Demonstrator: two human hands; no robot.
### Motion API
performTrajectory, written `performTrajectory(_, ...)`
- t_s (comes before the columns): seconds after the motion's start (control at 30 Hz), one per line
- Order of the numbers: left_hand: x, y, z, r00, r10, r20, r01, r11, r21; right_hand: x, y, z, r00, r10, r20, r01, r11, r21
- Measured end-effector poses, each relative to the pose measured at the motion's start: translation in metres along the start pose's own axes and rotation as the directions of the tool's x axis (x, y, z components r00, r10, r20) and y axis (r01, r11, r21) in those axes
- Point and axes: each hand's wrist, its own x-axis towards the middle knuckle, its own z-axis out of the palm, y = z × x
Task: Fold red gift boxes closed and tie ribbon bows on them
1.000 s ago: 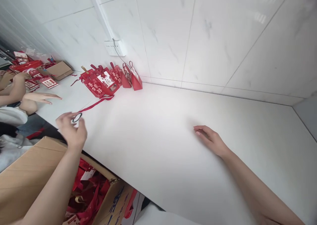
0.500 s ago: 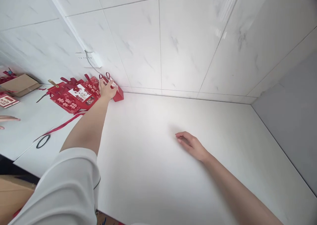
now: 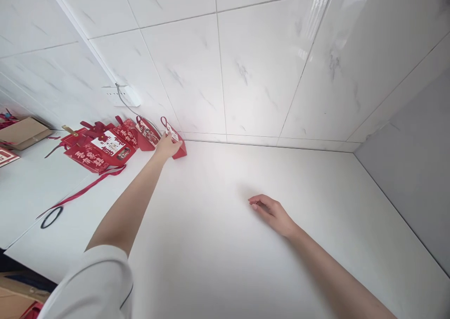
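At the back of the table, my left hand is closed around a small red gift box with a ribbon loop and a printed label. Part of the box is hidden by my fingers. Just left of it stands another red gift box, apart from the one I hold. My right hand hovers over the white tabletop, fingers loosely curved and the thumb slightly apart from them, with nothing visible in it.
Several red gift bags with ribbons lie together at the left. A loose red ribbon and a black ring are in front. A cardboard box stands far left. Behind is a tiled wall with a socket and cable.
My left hand has moved right with the red gift box, opening a gap from the other box. My right hand has hardly moved. A hand at the left edge has gone from view.
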Motion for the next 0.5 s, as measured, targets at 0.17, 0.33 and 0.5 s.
performTrajectory(0.17, -0.097, 0.044, -0.008, 0.922, 0.231, 0.310, -0.170, 0.962, -0.212, 0.000, 0.003, 0.001, 1.000, -0.015, -0.020, 0.014, 1.000, -0.024)
performTrajectory(0.33, -0.152, 0.063, -0.037, 0.889, 0.324, 0.325, -0.190, 0.905, -0.382, -0.001, 0.002, 0.001, 0.997, -0.020, -0.070, 0.017, 0.999, -0.048)
performTrajectory(0.5, -0.108, 0.049, -0.006, 0.989, 0.125, -0.083, -0.150, 0.869, -0.472, 0.000, 0.001, 0.000, 0.997, -0.052, -0.056, 0.047, 0.995, -0.094)
